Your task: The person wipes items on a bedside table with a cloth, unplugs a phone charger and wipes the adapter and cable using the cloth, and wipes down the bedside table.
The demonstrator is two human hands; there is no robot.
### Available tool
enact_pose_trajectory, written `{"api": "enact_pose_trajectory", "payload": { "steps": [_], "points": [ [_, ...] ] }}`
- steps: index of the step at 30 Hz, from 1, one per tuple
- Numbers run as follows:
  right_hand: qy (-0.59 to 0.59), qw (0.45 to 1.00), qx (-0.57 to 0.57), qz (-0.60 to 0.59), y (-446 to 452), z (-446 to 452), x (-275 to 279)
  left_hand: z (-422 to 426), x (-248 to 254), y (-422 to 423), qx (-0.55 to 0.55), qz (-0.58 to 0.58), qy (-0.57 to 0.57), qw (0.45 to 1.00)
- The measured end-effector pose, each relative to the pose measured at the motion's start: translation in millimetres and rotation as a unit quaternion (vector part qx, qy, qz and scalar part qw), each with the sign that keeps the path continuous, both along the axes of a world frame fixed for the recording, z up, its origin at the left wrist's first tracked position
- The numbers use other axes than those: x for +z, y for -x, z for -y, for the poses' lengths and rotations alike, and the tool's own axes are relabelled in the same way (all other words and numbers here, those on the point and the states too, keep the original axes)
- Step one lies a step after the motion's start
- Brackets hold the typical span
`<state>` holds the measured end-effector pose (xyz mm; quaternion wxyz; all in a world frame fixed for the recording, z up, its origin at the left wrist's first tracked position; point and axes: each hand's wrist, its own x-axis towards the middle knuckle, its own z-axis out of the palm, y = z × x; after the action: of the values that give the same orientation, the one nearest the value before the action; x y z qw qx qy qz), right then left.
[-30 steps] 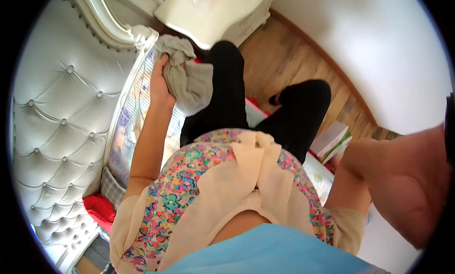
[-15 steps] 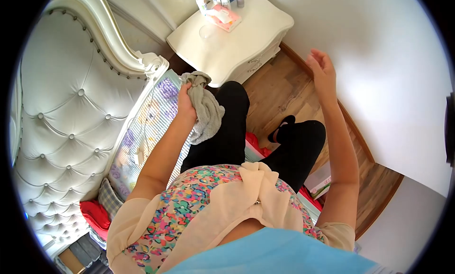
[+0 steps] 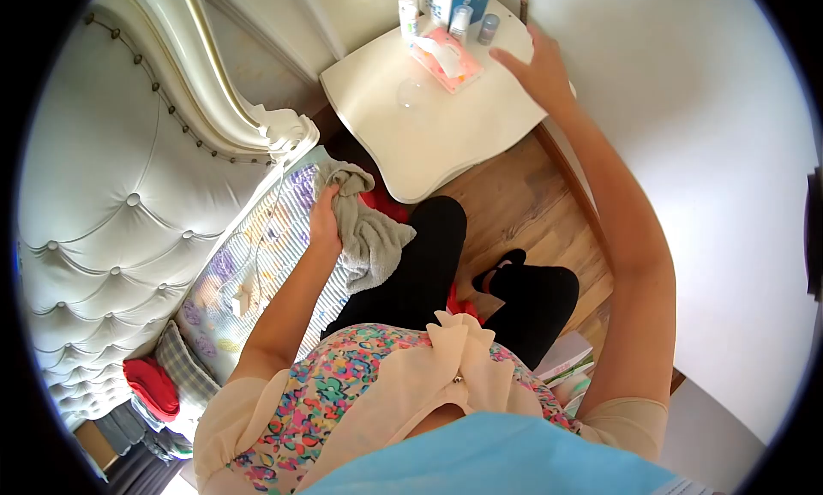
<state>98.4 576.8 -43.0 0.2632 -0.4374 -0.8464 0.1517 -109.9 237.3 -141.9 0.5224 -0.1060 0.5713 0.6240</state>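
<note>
A crumpled grey cloth (image 3: pixel 364 229) hangs from my left hand (image 3: pixel 325 221), whose fingers are closed on it above my knee, beside the bed. My right hand (image 3: pixel 542 73) reaches over the far right side of the white nightstand (image 3: pixel 411 144), thumb and fingers apart, holding nothing. Nearest to it stands a small grey-capped bottle (image 3: pixel 489 30), with a short gap between them. Left of that are a clear-capped bottle (image 3: pixel 460 22), a pink tissue pack (image 3: pixel 459 66) with a tissue sticking out, and a white bottle (image 3: pixel 408 19). A round transparent item (image 3: pixel 411 93) lies on the nightstand top.
Blue-and-white boxes (image 3: pixel 467 0) stand at the nightstand's back. The tufted headboard (image 3: pixel 111 204) and the bed with its patterned mat (image 3: pixel 219 302) are on the left, where a white cable and plug (image 3: pixel 241 301) lie. A white wall (image 3: pixel 703 195) rises at right above the wooden floor (image 3: pixel 514 204).
My right hand has moved forward and left, from beside the wall to over the nightstand, its fingers spreading. The left hand keeps the cloth. The view has shifted closer to the nightstand.
</note>
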Motion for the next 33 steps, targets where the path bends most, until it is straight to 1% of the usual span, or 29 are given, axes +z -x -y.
{"api": "enact_pose_trajectory", "payload": {
  "steps": [1, 3, 4, 6, 7, 9, 10, 11, 12, 14, 15, 17, 18, 20, 21, 23, 24, 26, 27, 29, 30, 32, 33],
  "points": [
    [0.0, 1.0, 0.008, 0.006, 22.0, -14.6, 7.9, 2.5, -4.0, 4.4, -0.016, -0.003, -0.007, 1.0],
    [-0.077, 0.992, 0.017, 0.096, 58.9, -40.9, 28.7, 5.3, -4.8, 3.4, -0.006, 0.024, -0.002, 1.0],
    [-0.074, 0.992, 0.023, 0.099, 77.0, -49.7, 28.9, 7.9, -7.2, 5.2, -0.017, 0.021, -0.012, 1.0],
    [-0.058, 0.981, -0.064, 0.171, 111.0, -65.0, 27.3, 12.6, -9.6, 8.7, -0.036, 0.017, -0.011, 0.999],
    [-0.058, 0.981, -0.059, 0.174, 126.0, -76.1, 28.4, 14.5, -14.2, 10.3, -0.032, 0.02, -0.009, 0.999],
    [0.019, 0.972, -0.111, 0.207, 145.0, -95.9, 35.4, 19.4, -21.5, 9.1, -0.053, 0.01, -0.006, 0.999],
    [0.035, 0.972, -0.109, 0.204, 150.7, -99.2, 41.2, 18.8, -24.4, 8.2, -0.028, 0.015, -0.025, 0.999],
    [0.033, 0.972, -0.108, 0.206, 152.1, -115.2, 29.2, 20.3, -32.5, 9.2, -0.026, 0.017, -0.026, 0.999],
    [0.0, 0.969, -0.089, 0.23, 152.2, -138.8, 10.6, 22.8, -43.2, 9.9, -0.03, 0.0, -0.025, 0.999],
    [-0.052, 0.954, -0.039, 0.291, 155.0, -155.2, 1.2, 22.7, -43.9, 10.1, -0.036, -0.025, -0.03, 0.999],
    [-0.051, 0.954, -0.038, 0.293, 154.8, -161.8, -4.5, 22.6, -43.4, 10.8, -0.036, -0.023, -0.029, 0.999],
    [0.012, 0.965, -0.024, 0.262, 150.7, -165.7, -11.2, 25.9, -42.4, 10.9, -0.052, -0.02, -0.027, 0.998],
    [0.012, 0.964, -0.024, 0.264, 149.9, -167.7, -14.8, 26.8, -44.5, 11.3, -0.052, -0.019, -0.027, 0.998],
    [0.018, 0.983, -0.067, 0.169, 148.5, -175.1, -27.4, 27.5, -50.0, 13.3, -0.06, -0.025, -0.028, 0.998],
    [0.018, 0.983, -0.067, 0.169, 148.0, -180.4, -35.0, 27.9, -51.3, 12.8, -0.06, -0.025, -0.028, 0.998],
    [-0.076, 0.974, -0.094, 0.192, 149.7, -190.3, -47.2, 28.5, -52.8, 11.4, -0.047, -0.035, -0.049, 0.997],
    [-0.074, 0.974, -0.093, 0.193, 145.2, -194.4, -51.8, 29.7, -52.4, 11.3, -0.047, -0.034, -0.047, 0.997],
    [-0.032, 0.993, -0.094, 0.058, 142.8, -172.5, -20.0, 26.2, -50.5, 12.5, -0.054, -0.048, -0.047, 0.996],
    [-0.033, 0.993, -0.095, 0.058, 144.0, -159.3, 0.5, 25.8, -50.9, 12.6, -0.055, -0.048, -0.048, 0.996],
    [0.055, 0.992, -0.109, -0.029, 145.8, -138.4, 34.4, 27.0, -52.6, 12.1, -0.052, -0.061, -0.052, 0.995],
    [0.053, 0.992, -0.11, -0.029, 140.1, -145.9, 33.2, 28.3, -52.6, 11.3, -0.054, -0.06, -0.054, 0.995],
    [-0.082, 0.986, -0.136, 0.042, 122.7, -171.2, 34.4, 27.7, -53.2, 12.5, -0.062, -0.068, -0.037, 0.995],
    [-0.086, 0.986, -0.138, 0.041, 111.4, -179.6, 38.4, 27.6, -53.9, 12.6, -0.063, -0.069, -0.041, 0.995]
  ]
}}
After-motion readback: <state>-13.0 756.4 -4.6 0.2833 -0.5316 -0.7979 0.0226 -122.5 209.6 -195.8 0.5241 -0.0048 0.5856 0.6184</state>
